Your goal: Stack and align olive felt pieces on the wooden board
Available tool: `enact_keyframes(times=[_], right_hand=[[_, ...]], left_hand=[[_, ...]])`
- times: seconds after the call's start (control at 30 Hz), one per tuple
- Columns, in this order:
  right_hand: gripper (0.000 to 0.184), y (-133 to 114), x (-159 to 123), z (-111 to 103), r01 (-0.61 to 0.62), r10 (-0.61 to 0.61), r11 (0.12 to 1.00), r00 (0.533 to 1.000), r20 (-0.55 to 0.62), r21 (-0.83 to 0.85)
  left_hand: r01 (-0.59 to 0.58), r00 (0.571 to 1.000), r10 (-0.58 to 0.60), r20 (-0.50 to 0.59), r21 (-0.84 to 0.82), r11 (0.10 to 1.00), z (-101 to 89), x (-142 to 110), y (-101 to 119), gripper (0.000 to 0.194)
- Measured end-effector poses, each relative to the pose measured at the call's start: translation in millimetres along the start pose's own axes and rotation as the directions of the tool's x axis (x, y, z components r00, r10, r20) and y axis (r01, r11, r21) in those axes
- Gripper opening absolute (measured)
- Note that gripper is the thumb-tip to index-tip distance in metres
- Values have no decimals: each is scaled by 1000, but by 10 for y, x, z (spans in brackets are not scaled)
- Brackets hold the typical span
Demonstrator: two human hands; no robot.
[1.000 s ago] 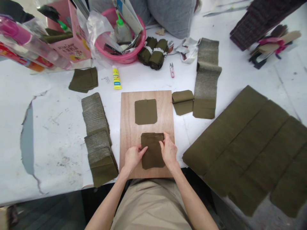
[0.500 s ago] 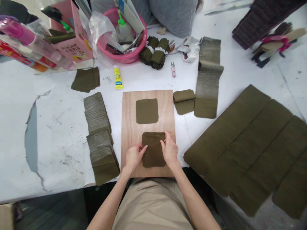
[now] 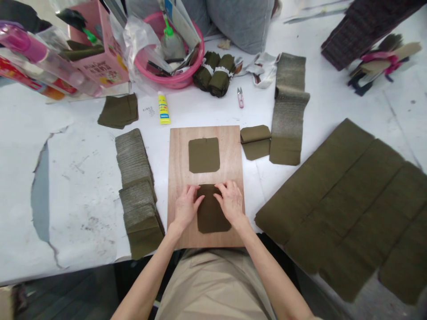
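Note:
An olive-green fabric piece (image 3: 213, 218) lies on the lower half of a wooden board (image 3: 178, 175) in front of me. My left hand (image 3: 187, 206) is closed at its upper left corner, fingertips on the top edge and thumb on the cloth. On the upper right part, my right hand (image 3: 230, 202) grips the same top edge with its fingers, thumb pointing inward. The edge under the fingertips is partly hidden. Farther up the board lies a square fabric patch (image 3: 204, 155) with clipped corners, which neither hand touches.
Fanned fabric pieces (image 3: 135, 160) lie left of the board. At right are a folded patch (image 3: 255, 142), a fabric row (image 3: 288, 120) and large panels (image 3: 347, 209). Behind stand a yellow tube (image 3: 163, 109), thread snips (image 3: 240, 98), fabric rolls (image 3: 220, 75) and a pink basket (image 3: 170, 81).
My right hand has shifted from the fabric's right side inward along the top edge. My left hand has moved up from the left side to the upper left corner.

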State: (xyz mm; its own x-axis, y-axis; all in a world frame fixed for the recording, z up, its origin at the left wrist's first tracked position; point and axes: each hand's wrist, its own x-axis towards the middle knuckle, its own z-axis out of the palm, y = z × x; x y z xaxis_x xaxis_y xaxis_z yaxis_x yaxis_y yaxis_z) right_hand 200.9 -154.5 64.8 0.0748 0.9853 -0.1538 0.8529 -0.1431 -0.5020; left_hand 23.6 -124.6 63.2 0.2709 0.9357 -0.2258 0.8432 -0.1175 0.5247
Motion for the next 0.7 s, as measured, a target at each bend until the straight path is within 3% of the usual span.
enact_keyframes(times=[0.3,0.7], right_hand=[[16,-37,216,59,52,-45,996,994,100,-74],[17,-72,222,72,119,-116,992,991,71,-41]], left_hand=[[-65,995,57,79,104,992,5,100,-44,25],[-37,992,23,121,119,992,-28,127,-4,25]])
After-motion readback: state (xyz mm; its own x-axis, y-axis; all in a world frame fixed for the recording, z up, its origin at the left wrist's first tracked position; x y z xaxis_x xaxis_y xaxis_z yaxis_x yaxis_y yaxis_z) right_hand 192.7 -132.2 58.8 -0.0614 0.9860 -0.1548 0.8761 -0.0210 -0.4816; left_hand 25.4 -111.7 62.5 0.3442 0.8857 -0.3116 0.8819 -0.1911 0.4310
